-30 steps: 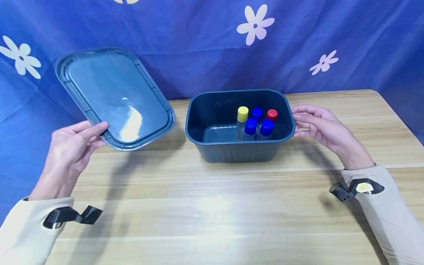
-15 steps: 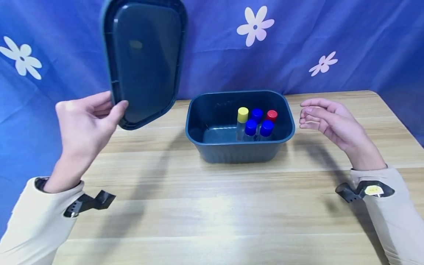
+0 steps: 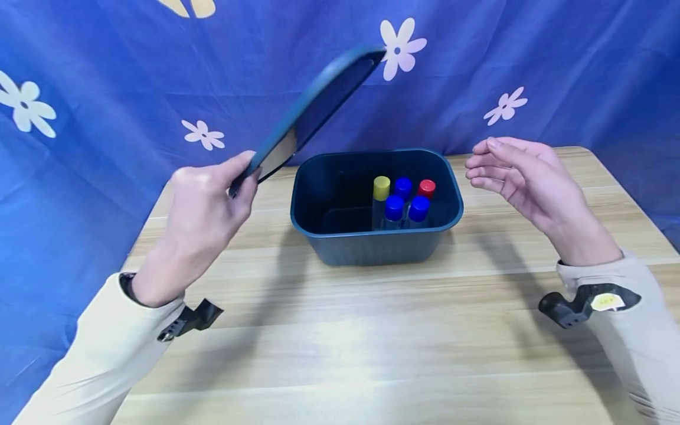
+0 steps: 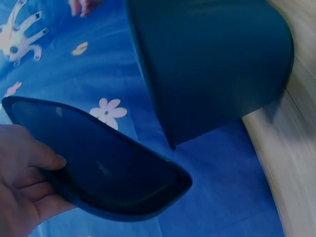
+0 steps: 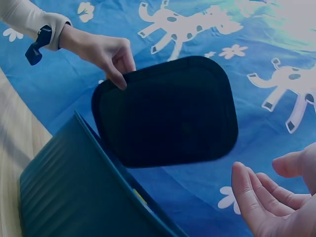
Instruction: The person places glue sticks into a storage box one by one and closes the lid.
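My left hand pinches the edge of a dark blue plastic lid between thumb and fingers. The lid is raised and tilted steeply, to the left of and above an open dark blue bin. In the right wrist view the lid's flat underside shows. Inside the bin, toward its right side, several bottles stand upright: one yellow-capped bottle, one with a red cap and others with blue caps. Just right of the bin's rim my right hand hovers with loosely bent fingers, holding nothing.
The bin stands near the back of a light wooden table. Behind it hangs a blue cloth with white flowers. Small black devices sit on both sleeves, one at the left wrist and one at the right.
My left hand has carried the lid up and to the right, turning it from face-on to nearly edge-on. The right hand has let go of the bin's rim and risen slightly.
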Available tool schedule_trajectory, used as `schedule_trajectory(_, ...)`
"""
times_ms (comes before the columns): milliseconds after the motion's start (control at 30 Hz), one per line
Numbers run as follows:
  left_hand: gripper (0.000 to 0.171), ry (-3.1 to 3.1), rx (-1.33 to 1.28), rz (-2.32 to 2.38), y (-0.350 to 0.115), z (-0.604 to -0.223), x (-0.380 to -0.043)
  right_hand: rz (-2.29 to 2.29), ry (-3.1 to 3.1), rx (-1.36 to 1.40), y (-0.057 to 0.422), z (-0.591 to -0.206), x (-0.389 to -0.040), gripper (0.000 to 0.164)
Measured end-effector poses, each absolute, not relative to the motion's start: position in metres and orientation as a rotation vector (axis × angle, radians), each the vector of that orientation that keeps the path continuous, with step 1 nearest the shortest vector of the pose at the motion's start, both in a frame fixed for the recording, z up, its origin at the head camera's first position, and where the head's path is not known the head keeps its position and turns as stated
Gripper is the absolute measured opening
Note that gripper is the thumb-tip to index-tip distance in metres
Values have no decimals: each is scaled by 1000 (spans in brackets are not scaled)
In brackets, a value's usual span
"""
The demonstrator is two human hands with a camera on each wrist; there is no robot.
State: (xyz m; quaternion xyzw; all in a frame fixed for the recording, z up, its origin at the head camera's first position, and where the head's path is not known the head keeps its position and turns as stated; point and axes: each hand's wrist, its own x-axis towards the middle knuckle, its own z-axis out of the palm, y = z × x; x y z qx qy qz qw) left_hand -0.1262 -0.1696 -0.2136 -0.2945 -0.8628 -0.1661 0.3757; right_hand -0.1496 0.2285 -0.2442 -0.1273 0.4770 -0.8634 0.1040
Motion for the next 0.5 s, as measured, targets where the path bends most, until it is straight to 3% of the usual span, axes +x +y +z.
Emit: schedule_trajectory(500,21,-2030,-1036,-50,-126,-238,-125,-2410,1602,-270,207,-219,-161,21)
